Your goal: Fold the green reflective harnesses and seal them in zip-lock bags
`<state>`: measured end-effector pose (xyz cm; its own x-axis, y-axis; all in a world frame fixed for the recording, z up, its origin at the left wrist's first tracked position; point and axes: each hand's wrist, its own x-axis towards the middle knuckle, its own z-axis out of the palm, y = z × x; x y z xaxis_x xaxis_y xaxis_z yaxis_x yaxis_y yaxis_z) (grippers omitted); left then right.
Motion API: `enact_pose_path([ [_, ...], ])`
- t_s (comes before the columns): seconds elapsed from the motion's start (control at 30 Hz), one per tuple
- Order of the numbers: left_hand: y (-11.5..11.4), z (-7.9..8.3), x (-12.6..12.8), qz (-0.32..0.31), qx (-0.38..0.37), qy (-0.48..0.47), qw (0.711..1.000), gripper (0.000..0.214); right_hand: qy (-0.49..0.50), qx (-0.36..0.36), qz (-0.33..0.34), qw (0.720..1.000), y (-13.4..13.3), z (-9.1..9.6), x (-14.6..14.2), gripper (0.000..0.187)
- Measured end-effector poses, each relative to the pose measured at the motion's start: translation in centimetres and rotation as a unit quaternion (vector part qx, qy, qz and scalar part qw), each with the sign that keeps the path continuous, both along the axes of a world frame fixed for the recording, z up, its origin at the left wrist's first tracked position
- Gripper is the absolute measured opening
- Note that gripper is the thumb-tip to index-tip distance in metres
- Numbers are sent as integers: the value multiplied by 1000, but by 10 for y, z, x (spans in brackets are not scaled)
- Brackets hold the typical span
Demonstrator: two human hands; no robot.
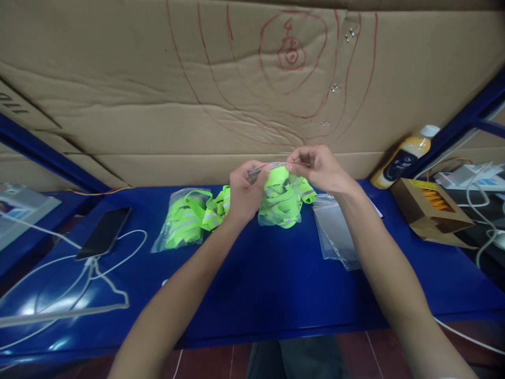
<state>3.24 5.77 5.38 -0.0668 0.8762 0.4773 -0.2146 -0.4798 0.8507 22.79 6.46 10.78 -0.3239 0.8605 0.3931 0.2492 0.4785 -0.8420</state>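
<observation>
Both of my hands hold one clear zip bag stuffed with neon yellow-green reflective straps, just above the blue table. My left hand pinches the left end of the bag's top seal. My right hand pinches the right end of the same seal, fingers closed. To the left lies a second filled bag of the same straps, with loose straps spilling between the two bags.
Empty clear bags lie right of my hands. A phone with white cables sits at the left. A yellow drink bottle and an open brown carton stand at the right. A cardboard wall backs the table.
</observation>
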Motion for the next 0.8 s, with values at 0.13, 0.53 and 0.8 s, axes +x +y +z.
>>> enact_pose_path([
  [0.13, 1, -1, 2, -30, -35, -42, 998, 37, 15, -22, -6, 1000, 3, -4, -2, 37],
  [0.53, -1, -8, 4, -9, -23, -16, 1000, 25, -74, -15, 32, 997, 2, -2, 1, 43],
  [0.8, -1, -8, 6, -45, -60, -41, 996, 33, -78, -9, 43, 996, 0, -4, -4, 43],
])
